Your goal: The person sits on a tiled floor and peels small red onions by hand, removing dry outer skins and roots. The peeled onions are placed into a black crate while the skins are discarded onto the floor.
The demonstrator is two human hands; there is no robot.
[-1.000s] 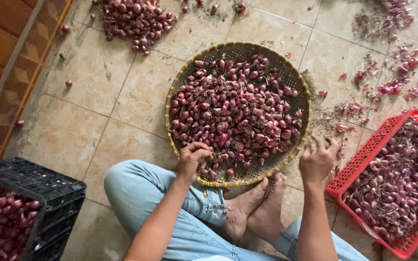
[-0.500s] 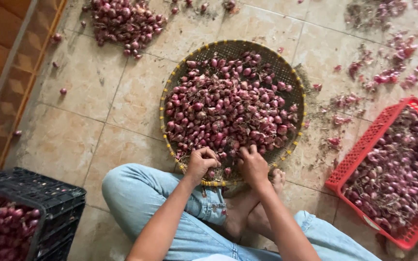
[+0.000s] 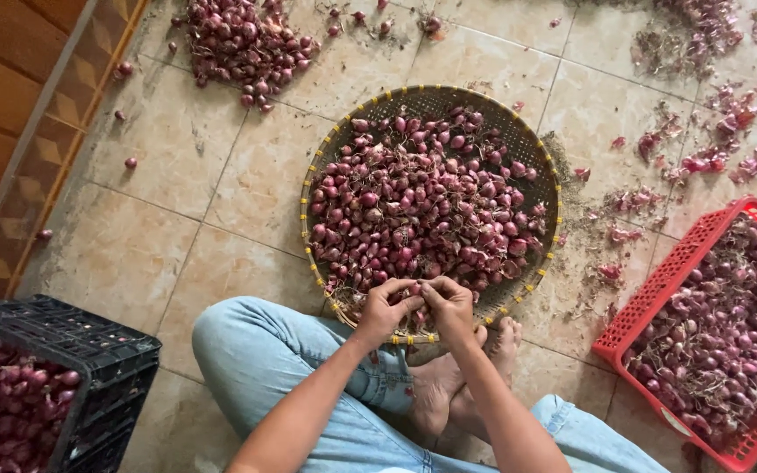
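Shallot [image 3: 416, 289] pinched between left hand [image 3: 385, 308] and right hand [image 3: 449, 305] at the woven tray's [image 3: 543, 166] six o'clock rim, apparently mid-peel, next calling for a firm skin-stripping pull.

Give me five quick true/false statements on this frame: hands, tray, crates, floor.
1. Both hands, left hand and right hand, meet at the near rim of the round woven tray. True.
2. The tray holds green apples. False: it holds small red shallots.
3. A red crate of shallots sits at the person's right. True.
4. The black crate at the left has nothing in it. False: it holds shallots too.
5. The person wears shoes. False: the feet are bare.
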